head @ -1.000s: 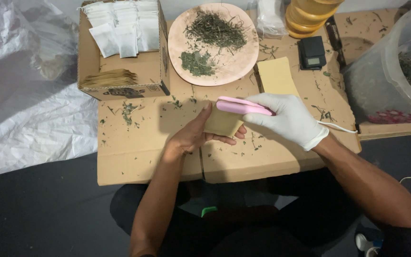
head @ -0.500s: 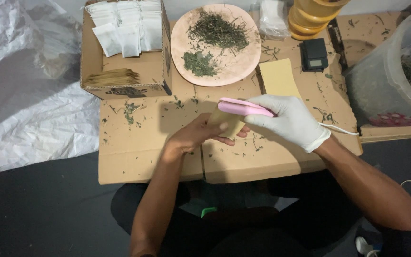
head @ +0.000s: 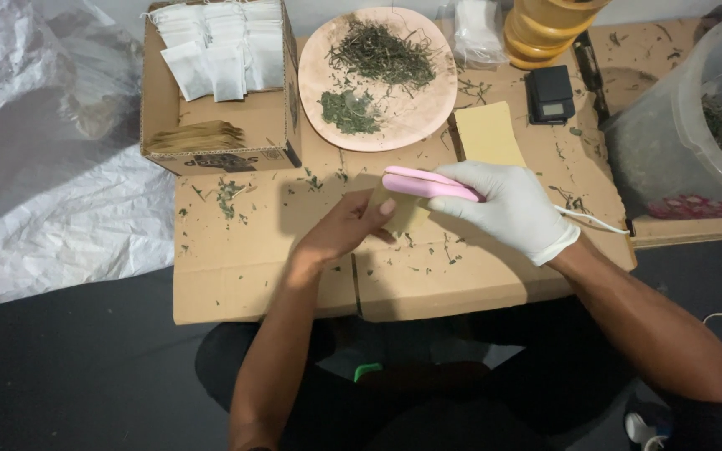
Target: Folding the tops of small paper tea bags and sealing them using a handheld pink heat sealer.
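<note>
My right hand (head: 507, 205), in a white glove, grips a pink corded hand sealer (head: 424, 184) whose jaws close over the top edge of a small tan paper pouch (head: 411, 215). My bare left hand (head: 348, 227) holds that pouch from the left, fingers curled across its front so most of it is hidden. Both hands hover over a flattened cardboard sheet (head: 244, 267) strewn with bits of dried herb.
A pink plate (head: 428, 113) with two heaps of dried herbs sits behind the hands. A cardboard box (head: 211, 159) at back left holds white sachets and tan pouches. A yellow envelope (head: 486, 134), a small black scale (head: 551, 93) and a clear plastic tub (head: 687, 125) lie right.
My left hand has shifted its grip, fingers now folded over the pouch's front, covering more of it. The sealer has stayed clamped on the pouch's top edge.
</note>
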